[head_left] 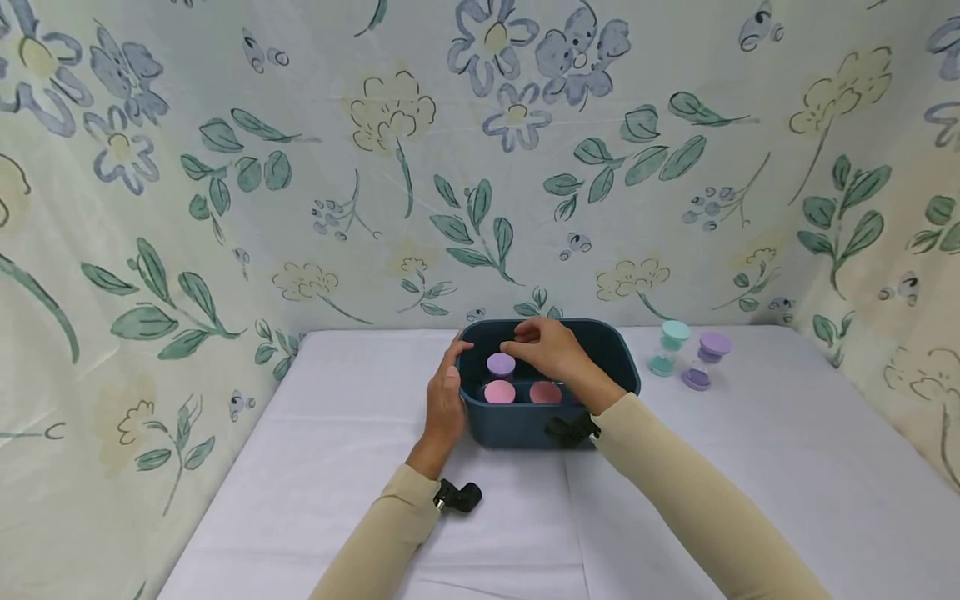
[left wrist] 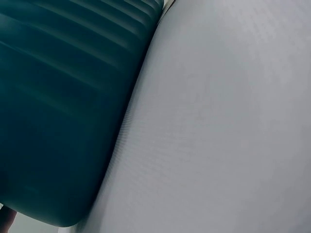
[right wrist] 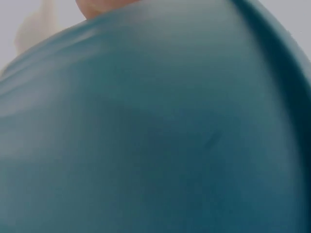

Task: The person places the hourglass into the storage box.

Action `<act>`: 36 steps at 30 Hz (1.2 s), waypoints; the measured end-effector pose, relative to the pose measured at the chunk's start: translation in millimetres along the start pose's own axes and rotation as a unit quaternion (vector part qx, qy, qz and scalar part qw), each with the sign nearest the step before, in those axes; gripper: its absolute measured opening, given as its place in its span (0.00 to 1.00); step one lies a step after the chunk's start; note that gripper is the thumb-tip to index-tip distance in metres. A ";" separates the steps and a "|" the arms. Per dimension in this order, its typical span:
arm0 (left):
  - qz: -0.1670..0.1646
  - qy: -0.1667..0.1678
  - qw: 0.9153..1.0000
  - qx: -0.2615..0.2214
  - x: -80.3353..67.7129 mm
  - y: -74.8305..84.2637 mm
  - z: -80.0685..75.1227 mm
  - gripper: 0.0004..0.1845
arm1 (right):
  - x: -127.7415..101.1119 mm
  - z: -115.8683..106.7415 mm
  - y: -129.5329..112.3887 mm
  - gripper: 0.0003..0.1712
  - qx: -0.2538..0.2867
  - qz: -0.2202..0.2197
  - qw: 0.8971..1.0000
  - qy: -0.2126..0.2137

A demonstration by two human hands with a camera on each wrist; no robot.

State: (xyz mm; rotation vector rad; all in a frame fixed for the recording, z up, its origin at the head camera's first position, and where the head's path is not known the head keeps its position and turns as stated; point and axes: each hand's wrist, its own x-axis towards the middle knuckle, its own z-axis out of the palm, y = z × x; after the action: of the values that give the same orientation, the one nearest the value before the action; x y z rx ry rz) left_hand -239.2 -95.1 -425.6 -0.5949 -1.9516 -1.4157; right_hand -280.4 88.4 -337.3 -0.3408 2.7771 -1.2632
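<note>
A dark blue bin [head_left: 517,428] stands on the table, and its ribbed wall fills much of both wrist views. Inside, at the left, is a sand timer with a purple cap [head_left: 501,364]. Two pink round caps [head_left: 499,392] sit along the near wall, their lower parts hidden. My left hand [head_left: 444,407] rests against the bin's left side, fingers extended up to the rim. Over the bin's opening is my right hand [head_left: 553,348], fingers loosely bent just right of the purple cap. Nothing shows between those fingers.
Right of the bin stand a teal sand timer [head_left: 669,348] and a purple sand timer [head_left: 705,360]. A white cloth [head_left: 315,500] covers the table. Floral curtain [head_left: 480,250] hangs behind and at both sides. Each sleeve carries a small black wrist camera [head_left: 459,497].
</note>
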 end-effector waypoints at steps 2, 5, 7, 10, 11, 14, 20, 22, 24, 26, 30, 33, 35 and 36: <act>0.003 0.000 1.000 -0.002 -0.9 -8.5 1.9 0.22 | -2.6 -3.9 0.7 0.32 -0.003 -0.004 1.000 0.002; 0.006 0.000 1.000 -0.002 -2.9 -25.1 5.4 0.23 | -6.0 -9.7 2.0 0.32 -0.003 -0.006 1.000 0.006; 0.008 0.003 1.000 0.000 -4.1 -33.7 7.5 0.23 | -8.4 -13.8 3.1 0.31 0.002 -0.012 1.000 0.008; 0.011 0.006 1.000 0.003 -5.3 -39.7 8.8 0.23 | -11.7 -19.9 6.2 0.31 0.018 -0.017 1.000 0.011; 0.012 0.006 1.000 0.004 -5.6 -41.2 9.3 0.24 | -12.8 -22.0 7.8 0.31 0.024 -0.020 0.999 0.011; 0.010 0.006 1.000 0.009 -5.4 -42.4 9.8 0.28 | -16.0 -28.2 14.4 0.32 0.041 -0.026 0.999 0.013; 0.001 0.005 1.000 0.020 -5.3 -41.2 9.1 0.30 | -23.0 -41.3 25.4 0.32 0.061 -0.025 0.998 0.020; 0.001 0.004 1.000 0.020 -5.9 -41.3 9.4 0.29 | -25.6 -46.0 28.9 0.33 0.067 -0.028 0.997 0.023; -0.002 0.005 1.000 0.018 -6.9 -41.3 9.8 0.28 | -27.7 -50.1 33.2 0.33 0.073 -0.032 0.996 0.027; -0.003 0.003 1.000 0.018 -7.5 -41.3 10.0 0.28 | -29.5 -53.9 37.7 0.33 0.072 -0.035 0.996 0.034; -0.001 0.000 1.000 0.013 -7.0 -40.0 9.8 0.28 | -32.4 -58.3 44.8 0.33 0.062 -0.042 0.996 0.048; -0.002 -0.001 1.000 0.010 -5.9 -38.5 9.4 0.29 | -33.9 -59.9 48.9 0.33 0.058 -0.050 0.996 0.052; -0.003 0.000 1.000 0.008 -5.4 -37.8 9.1 0.28 | -34.8 -61.2 51.6 0.34 0.060 -0.051 0.995 0.054; -0.003 -0.001 1.000 0.008 -5.3 -37.6 9.1 0.28 | -35.3 -62.0 53.0 0.34 0.061 -0.051 0.995 0.056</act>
State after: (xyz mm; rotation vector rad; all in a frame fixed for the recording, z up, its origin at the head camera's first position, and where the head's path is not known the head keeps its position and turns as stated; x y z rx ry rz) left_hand -263.6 -98.3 -456.0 -0.5826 -1.9657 -1.4023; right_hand -264.8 175.9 -337.2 -0.4194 2.7879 -1.5114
